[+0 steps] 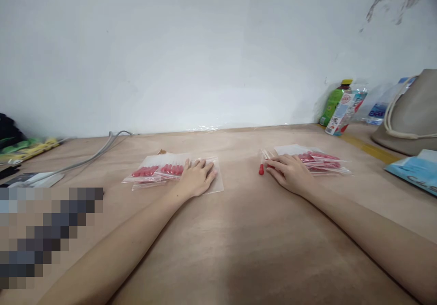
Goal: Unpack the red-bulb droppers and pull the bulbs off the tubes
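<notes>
My left hand (198, 177) lies palm down with its fingers spread over a clear plastic bag (216, 183). Left of it, flat zip bags filled with red pieces (146, 172) overlap on the table. My right hand (292, 172) rests with fingers stretched out beside another stack of clear bags of red pieces (324, 160), partly covering it. Just left of those fingertips is a small loose red bulb-shaped piece (261, 170). Thin whitish sticks (266, 153) show beyond the fingers. Whatever lies beneath either palm is hidden.
A green bottle with a yellow cap (330, 107) and a printed carton-like pack (344, 113) stand by the wall. To their right are a grey-beige hat (411, 114) and a blue packet (414, 170). A grey cable (97, 154) crosses the table's left side.
</notes>
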`<state>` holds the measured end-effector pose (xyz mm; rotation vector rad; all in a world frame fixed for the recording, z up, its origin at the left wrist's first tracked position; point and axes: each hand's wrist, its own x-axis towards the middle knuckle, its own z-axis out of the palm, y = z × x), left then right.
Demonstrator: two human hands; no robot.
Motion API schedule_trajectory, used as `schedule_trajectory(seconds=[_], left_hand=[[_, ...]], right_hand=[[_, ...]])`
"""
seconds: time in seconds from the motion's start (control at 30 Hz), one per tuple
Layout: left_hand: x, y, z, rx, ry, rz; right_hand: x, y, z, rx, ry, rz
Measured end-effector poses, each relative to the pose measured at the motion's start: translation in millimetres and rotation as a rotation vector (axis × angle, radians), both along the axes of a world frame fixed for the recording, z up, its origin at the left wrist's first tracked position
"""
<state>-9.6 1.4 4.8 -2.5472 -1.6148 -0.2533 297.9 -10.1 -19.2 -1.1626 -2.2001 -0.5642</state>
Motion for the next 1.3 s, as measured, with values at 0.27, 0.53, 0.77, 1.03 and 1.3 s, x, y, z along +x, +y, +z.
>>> schedule_trajectory(seconds=[0.27, 0.53, 0.77, 1.03, 1.3], left_hand=[[-6.2, 11.7, -2.9, 0.005, -0.005, 0.138], [-28.9, 22.4, 26.2, 0.192, -0.011, 0.397], [-82.9, 37.5, 42.7, -0.045, -0.082, 0.679], [-92.9, 39.8, 57.3, -0.017, -0.232, 0.655], [-17.8, 28.9, 29.1, -0.153, -1.107, 0.245]], right_hand=[[-8.1, -7.9, 4.1, 0.045, 0.047, -0.108], [-11.1, -7.5, -0.2, 0.061, 0.058, -0.110], [-15.2, -6.9, -0.7, 0.067, 0.102, -0.118], [-15.9, -8.9, 2.5, 0.130, 0.070, -0.051], [-48.0, -22.8, 4.3, 0.101, 0.079, 0.138]])
